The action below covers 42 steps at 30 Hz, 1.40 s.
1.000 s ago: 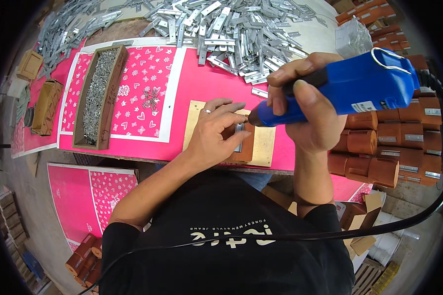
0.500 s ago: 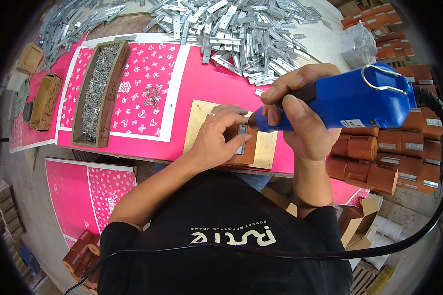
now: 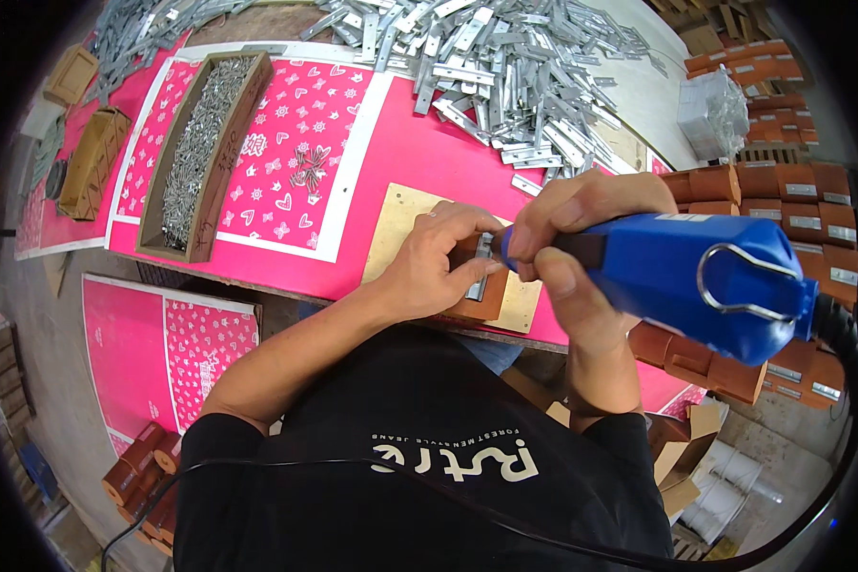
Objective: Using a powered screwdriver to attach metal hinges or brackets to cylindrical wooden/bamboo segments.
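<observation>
In my right hand (image 3: 586,286) is a blue electric screwdriver (image 3: 691,276) with a metal hook at its rear, lying nearly level. Its nose points left and sits by the fingertips of my left hand (image 3: 424,262). The left fingers and thumb close around a small silver metal plate (image 3: 476,290) on a reddish-brown block (image 3: 491,303). That block rests on a yellowish board (image 3: 391,214) at the front of the pink table. The driver's tip, and any screw under it, are hidden by my fingers.
A wooden tray of screws (image 3: 200,143) stands left, with loose screws (image 3: 310,170) beside it. Silver plates (image 3: 505,76) pile up at the back. Brown blocks (image 3: 801,181) are stacked right. A black cable (image 3: 734,558) runs from the driver across my front.
The rear of the screwdriver has swung down toward me, and my right hand has turned with it. My left hand stays at the plate. The whole view has shifted slightly.
</observation>
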### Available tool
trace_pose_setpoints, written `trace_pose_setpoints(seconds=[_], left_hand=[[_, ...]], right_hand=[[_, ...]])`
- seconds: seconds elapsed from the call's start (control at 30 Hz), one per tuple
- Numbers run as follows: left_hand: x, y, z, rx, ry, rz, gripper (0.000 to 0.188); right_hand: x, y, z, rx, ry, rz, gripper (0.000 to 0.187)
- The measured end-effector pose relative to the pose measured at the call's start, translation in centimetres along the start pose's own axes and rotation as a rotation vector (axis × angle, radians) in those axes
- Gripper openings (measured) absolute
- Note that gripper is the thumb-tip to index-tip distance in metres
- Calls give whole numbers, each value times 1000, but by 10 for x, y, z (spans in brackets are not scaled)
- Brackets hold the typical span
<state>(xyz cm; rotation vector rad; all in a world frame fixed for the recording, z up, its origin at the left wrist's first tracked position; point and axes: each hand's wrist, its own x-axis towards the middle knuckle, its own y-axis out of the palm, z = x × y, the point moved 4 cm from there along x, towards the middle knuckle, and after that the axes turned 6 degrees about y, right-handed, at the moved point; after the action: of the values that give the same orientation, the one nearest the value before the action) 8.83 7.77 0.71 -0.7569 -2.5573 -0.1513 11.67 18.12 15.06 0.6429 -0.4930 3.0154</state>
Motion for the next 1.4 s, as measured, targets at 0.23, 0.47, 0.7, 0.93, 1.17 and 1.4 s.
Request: trace_pose_setpoints(seconds=[0.23, 0.47, 0.7, 0.93, 1.17, 1.4], left_hand=[[1, 0, 0, 54, -26, 40, 33], [-5, 3, 20, 95, 51, 65, 38], [-4, 3, 15, 82, -16, 96, 39], [17, -112, 8, 838, 143, 0, 24], [20, -148, 10, 1225, -22, 203, 23], [20, -143, 18, 1270, -50, 232, 14]], right_hand=[[5, 6, -14, 151, -61, 24, 35], [14, 6, -31, 342, 41, -44, 35], [30, 4, -8, 388, 17, 337, 33], [-1, -55, 16, 715, -123, 92, 31], [-51, -61, 0, 684, -26, -76, 29], [-59, -65, -4, 653, 4, -142, 30]])
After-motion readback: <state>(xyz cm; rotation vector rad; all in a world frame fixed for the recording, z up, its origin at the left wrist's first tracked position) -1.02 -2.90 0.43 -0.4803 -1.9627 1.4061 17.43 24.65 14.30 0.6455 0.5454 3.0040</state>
